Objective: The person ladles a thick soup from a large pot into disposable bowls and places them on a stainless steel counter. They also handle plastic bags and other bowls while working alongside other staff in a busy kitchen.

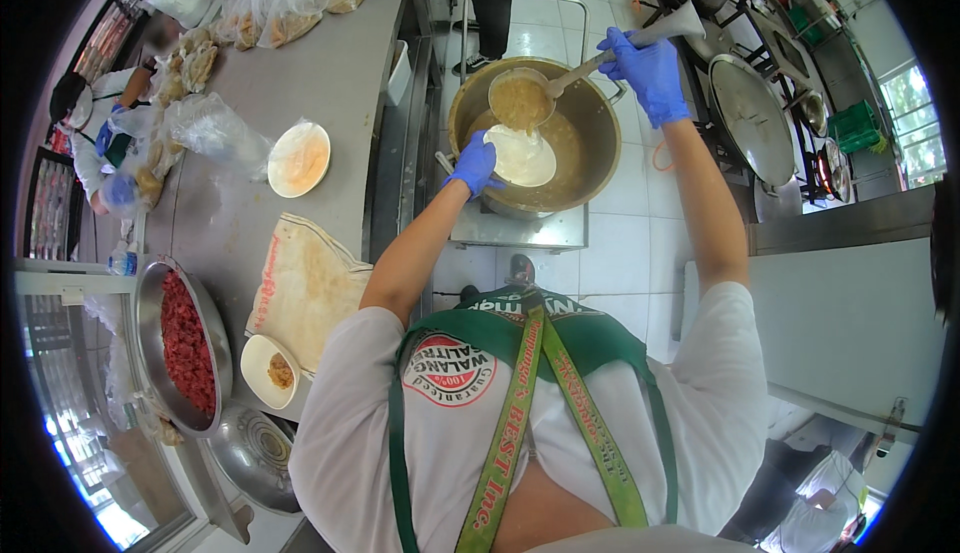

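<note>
My right hand (648, 71), in a blue glove, is wrapped round the long handle of a big ladle (578, 74). Brownish, thick food fills the ladle's cup, which hangs over a wide metal pot (602, 158). Just below the cup, my left hand (474, 166), also in a blue glove, grips the edge of a white bowl (524, 160). The bowl is above the pot, close to the ladle; whether they touch I cannot tell. More brown liquid shows inside the pot, partly hidden by the bowl and ladle.
On the steel table (345, 73) to my left are a pale bowl with orange residue (299, 159), a folded cloth sack (305, 288), a small bowl (267, 373), a basin of red meat (190, 348) and plastic bags (290, 3). Large pans (755, 118) stand at right. Other people are nearby.
</note>
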Demonstrator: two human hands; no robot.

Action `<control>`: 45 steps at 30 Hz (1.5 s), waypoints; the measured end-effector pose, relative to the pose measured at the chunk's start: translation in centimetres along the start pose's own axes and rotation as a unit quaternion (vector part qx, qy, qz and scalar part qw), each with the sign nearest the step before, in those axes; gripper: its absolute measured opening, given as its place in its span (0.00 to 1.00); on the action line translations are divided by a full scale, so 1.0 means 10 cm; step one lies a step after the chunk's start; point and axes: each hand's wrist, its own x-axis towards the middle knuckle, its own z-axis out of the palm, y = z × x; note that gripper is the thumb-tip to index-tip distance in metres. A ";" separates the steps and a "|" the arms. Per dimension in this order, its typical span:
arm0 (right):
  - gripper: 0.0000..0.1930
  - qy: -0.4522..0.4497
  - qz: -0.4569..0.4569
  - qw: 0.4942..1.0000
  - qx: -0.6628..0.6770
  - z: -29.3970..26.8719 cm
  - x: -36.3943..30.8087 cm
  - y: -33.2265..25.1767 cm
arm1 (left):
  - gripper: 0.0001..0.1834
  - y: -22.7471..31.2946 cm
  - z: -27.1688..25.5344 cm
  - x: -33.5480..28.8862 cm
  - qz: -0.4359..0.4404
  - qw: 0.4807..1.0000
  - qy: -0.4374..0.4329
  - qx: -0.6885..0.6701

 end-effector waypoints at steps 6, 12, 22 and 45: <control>0.18 -0.006 -0.061 0.998 -0.011 -0.01 -0.24 -0.08 | 0.21 0.10 0.06 0.06 0.007 1.000 0.006 0.002; 0.17 0.002 -0.114 0.989 -0.098 0.02 -0.33 -0.09 | 0.20 0.23 0.14 0.13 0.011 1.000 0.008 0.005; 0.11 0.028 -0.313 0.920 -0.232 -0.04 -0.59 -0.34 | 0.20 0.43 0.22 0.04 0.028 1.000 -0.002 -0.015; 0.07 -0.019 -0.277 0.948 -0.156 -0.24 -0.23 0.36 | 0.22 -0.24 0.13 0.61 0.086 0.992 0.086 0.021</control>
